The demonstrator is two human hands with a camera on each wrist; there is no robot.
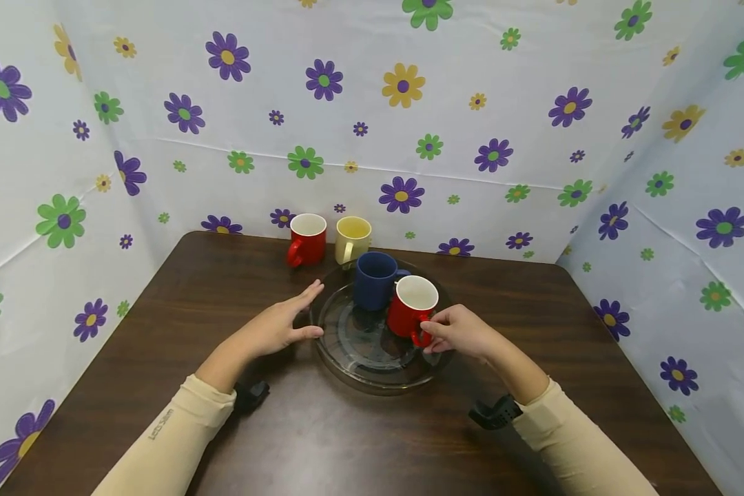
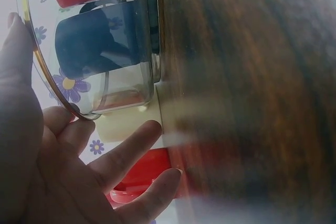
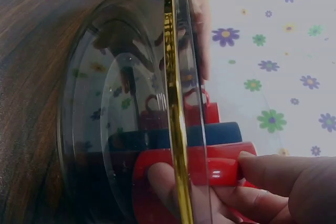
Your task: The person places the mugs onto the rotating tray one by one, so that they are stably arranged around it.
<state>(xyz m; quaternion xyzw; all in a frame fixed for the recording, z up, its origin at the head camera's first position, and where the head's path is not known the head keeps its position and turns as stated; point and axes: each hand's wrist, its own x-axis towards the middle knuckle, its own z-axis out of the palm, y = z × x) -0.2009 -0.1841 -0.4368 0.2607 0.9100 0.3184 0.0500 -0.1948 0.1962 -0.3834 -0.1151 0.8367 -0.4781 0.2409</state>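
Observation:
A red mug (image 1: 406,310) with a white inside stands in the clear round tray (image 1: 372,375), at its right side. My right hand (image 1: 461,332) pinches this mug's handle between thumb and fingers, also seen in the right wrist view, where the hand (image 3: 283,187) is partly behind the tray wall. Beside the red mug, a blue mug (image 1: 372,286) stands toward the back of the tray. At the tray's left rim my left hand (image 1: 279,325) is spread, fingers extended. In the left wrist view, fingertips of that hand (image 2: 68,156) touch the gold-edged rim.
Behind the tray stand another red mug (image 1: 310,244) and a yellow mug (image 1: 352,241), side by side on the dark wooden table (image 1: 235,275). A white flowered cloth (image 1: 359,103) hangs along the back and both sides of the table.

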